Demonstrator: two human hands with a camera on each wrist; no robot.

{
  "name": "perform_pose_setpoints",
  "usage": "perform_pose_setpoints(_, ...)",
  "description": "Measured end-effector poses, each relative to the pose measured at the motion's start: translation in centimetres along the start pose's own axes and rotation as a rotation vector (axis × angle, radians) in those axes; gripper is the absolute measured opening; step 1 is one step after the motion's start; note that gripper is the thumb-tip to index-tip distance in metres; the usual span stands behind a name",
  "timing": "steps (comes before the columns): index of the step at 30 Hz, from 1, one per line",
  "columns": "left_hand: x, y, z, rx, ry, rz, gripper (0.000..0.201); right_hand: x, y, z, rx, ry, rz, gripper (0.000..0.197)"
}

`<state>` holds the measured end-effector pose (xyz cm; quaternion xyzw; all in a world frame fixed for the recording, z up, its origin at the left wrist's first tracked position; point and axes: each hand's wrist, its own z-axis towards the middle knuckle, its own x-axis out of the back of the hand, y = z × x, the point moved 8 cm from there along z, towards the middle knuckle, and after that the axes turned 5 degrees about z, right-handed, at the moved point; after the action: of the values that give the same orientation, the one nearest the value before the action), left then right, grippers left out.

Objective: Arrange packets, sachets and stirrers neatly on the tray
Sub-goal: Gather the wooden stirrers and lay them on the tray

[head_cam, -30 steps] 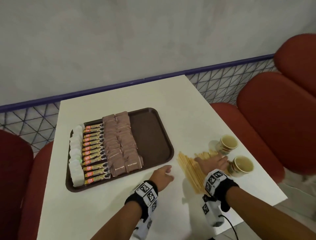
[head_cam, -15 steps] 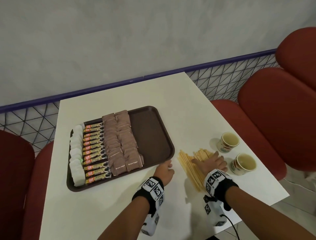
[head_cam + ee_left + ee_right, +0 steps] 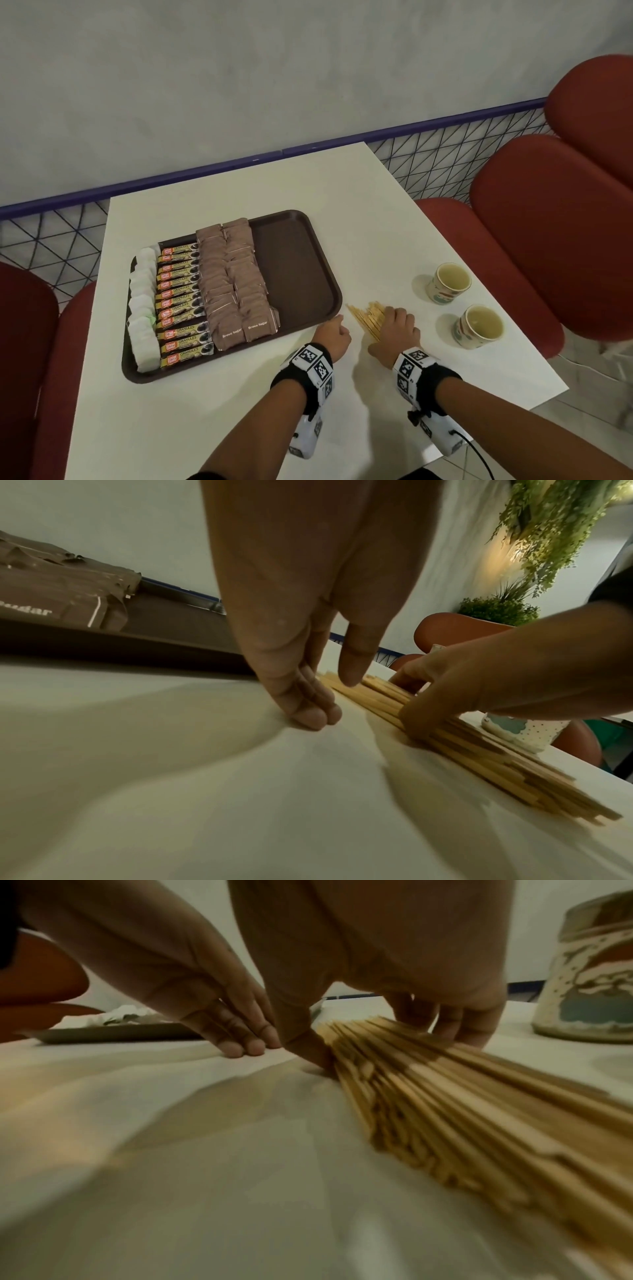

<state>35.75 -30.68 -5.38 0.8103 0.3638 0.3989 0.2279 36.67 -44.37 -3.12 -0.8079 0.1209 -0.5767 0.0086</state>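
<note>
The desk (image 3: 212, 404) is a smooth white slab, bare along its near edge. The left hand (image 3: 331, 337) stands on that surface just beside the tray's near right corner, fingers straight and pressed together, fingertips (image 3: 310, 716) touching the desk and holding nothing. Just right of the tray, the right hand (image 3: 397, 329) lies spread over the stirrers (image 3: 364, 317), thumb at one flank of the heap and fingers at the other. The stirrers are thin, flat, pale wooden sticks, roughly parallel, entirely on the desk.

The tray (image 3: 298, 270) is dark brown, rectangular, round-cornered, with a raised rim; its right third is bare. Leftward from that bare part lie two columns of matte brown sachets (image 3: 236, 274) printed "Brown Sugar", a column of glossy stick packets (image 3: 180, 298) marked "GRANULES", then white packets (image 3: 142, 301) at the left rim.

Well right of the tray stand two patterned paper cups (image 3: 448, 282).
</note>
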Motion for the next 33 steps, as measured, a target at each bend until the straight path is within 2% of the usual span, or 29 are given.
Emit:
perform_pose_setpoints(3,0.0,-0.4,0.0,0.006,0.033,-0.006,0.056,-0.2,-0.7,-0.2,0.086,0.003,-0.074,0.05)
perform_pose_setpoints(5,0.1,-0.3,-0.1,-0.008,0.058,-0.014,0.055,-0.5,-1.2,-0.3,0.133,-0.004,-0.099,0.043)
perform_pose_setpoints(9,0.4,0.0,-0.5,-0.021,0.078,0.047,0.052,-1.1,-2.1,-0.2,0.251,-0.058,-0.132,0.043)
perform_pose_setpoints(14,1.7,0.6,-1.1,-0.051,0.16,0.192,0.037,-0.8,-2.2,0.5,0.296,-0.095,-0.15,0.035)
perform_pose_setpoints(19,2.4,-0.2,-1.5,-0.019,0.2,0.231,0.034,-0.6,-2.5,0.4,0.359,-0.063,-0.223,0.033)
perform_pose_setpoints(24,2.6,-1.6,-2.0,0.026,0.2,0.227,0.045,-0.9,-2.7,0.4,0.445,-0.084,-0.286,0.035)
perform_pose_setpoints(33,1.9,-1.1,-2.7,-0.011,0.195,0.124,0.031,-1.1,-3.1,0.2,0.536,-0.082,-0.272,0.039)
